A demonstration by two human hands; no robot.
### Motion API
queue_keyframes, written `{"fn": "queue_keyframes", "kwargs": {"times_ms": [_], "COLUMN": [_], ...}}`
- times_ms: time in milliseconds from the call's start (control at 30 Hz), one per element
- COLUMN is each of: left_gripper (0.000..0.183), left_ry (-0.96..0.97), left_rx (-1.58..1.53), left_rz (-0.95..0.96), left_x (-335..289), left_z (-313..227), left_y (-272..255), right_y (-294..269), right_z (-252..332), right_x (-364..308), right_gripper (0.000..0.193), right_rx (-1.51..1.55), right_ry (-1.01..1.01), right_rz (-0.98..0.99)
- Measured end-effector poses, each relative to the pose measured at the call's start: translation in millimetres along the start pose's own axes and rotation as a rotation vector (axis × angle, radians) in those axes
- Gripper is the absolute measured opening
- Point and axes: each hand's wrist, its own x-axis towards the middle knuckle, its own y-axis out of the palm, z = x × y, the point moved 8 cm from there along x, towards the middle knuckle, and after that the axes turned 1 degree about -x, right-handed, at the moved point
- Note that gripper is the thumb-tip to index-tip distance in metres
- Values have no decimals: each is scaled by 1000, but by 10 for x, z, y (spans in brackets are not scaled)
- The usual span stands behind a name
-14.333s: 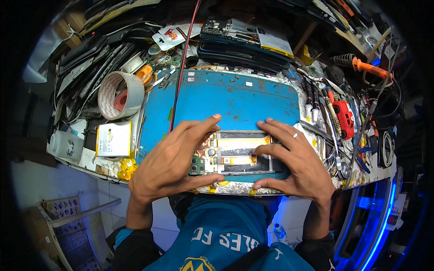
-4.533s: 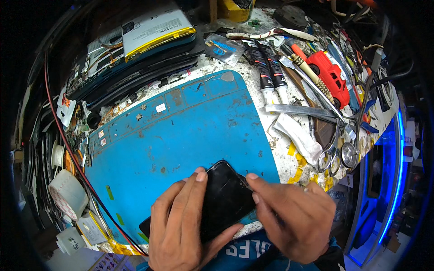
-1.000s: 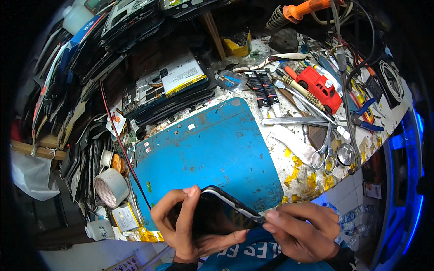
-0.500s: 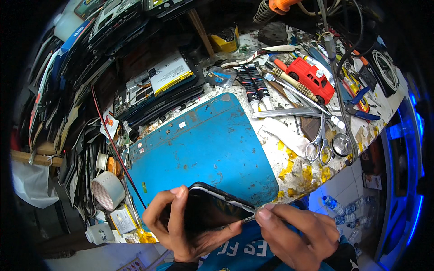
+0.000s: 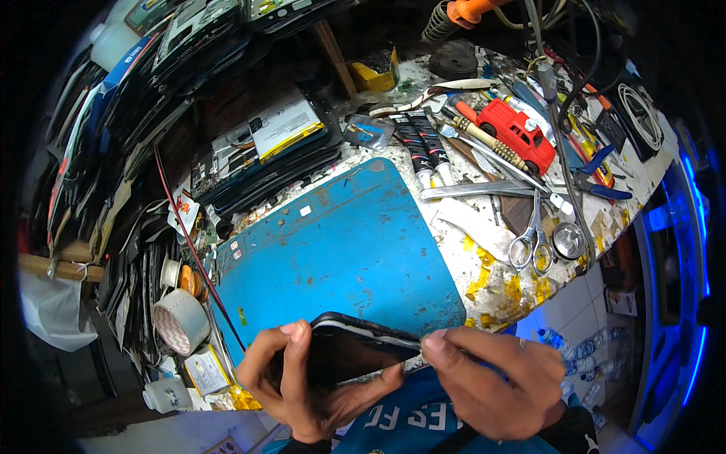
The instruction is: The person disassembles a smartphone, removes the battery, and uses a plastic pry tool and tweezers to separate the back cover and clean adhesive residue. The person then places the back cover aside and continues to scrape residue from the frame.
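Over the front edge of the blue work mat (image 5: 340, 250), a dark smartphone (image 5: 348, 359) is held tilted, its glossy black screen facing me. A pale strip runs along its upper edge beside the black frame. My left hand (image 5: 291, 378) is wrapped round the phone's left end, with the thumb along the lower edge. At the phone's right corner, my right hand (image 5: 499, 378) is closed in a pinch, thumb and forefinger against the edge. Whatever those fingertips may hold is hidden.
Scissors (image 5: 532, 238), metal tweezers (image 5: 476, 189), black tubes (image 5: 427, 147) and a red toy car (image 5: 516, 135) lie right of the mat. Stacked phone parts (image 5: 265, 144) rise behind it. A tape roll (image 5: 181, 321) sits at the left. Plastic bottles (image 5: 582, 352) lie below the table's right edge.
My right hand has shifted slightly up and left along the phone's edge. A thin silvery sliver seen at its fingertips before is now hidden. The phone has tilted a little.
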Motion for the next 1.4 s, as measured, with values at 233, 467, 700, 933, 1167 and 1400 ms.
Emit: {"fn": "queue_keyframes", "kwargs": {"times_ms": [233, 467, 700, 933, 1167, 1400], "left_gripper": [100, 99, 92, 71, 71, 69], "left_ry": [-5, -7, 52, 0, 95, 45], "left_rx": [-126, -120, -216, -399, -422, -345], "left_rz": [72, 104, 295, 657, 806, 738], "left_x": [-2, 3, 85, 70, 3, 84], "left_z": [28, 27, -68, -100, -57, 113], "left_y": [33, 96, 251, 526, 574, 519], "right_y": [32, 18, 34, 186, 167, 331], "right_z": [-274, -189, -333, -526, -281, -437], "right_x": [81, 71, -32, -283, -339, -71], "right_gripper": [33, 29, 27, 26, 33, 29], "right_rx": [365, 163, 245, 374, 19, 40], "right_ry": [230, 255, 359, 498, 368, 274], "right_rz": [2, 60, 221, 424, 552, 467]}}
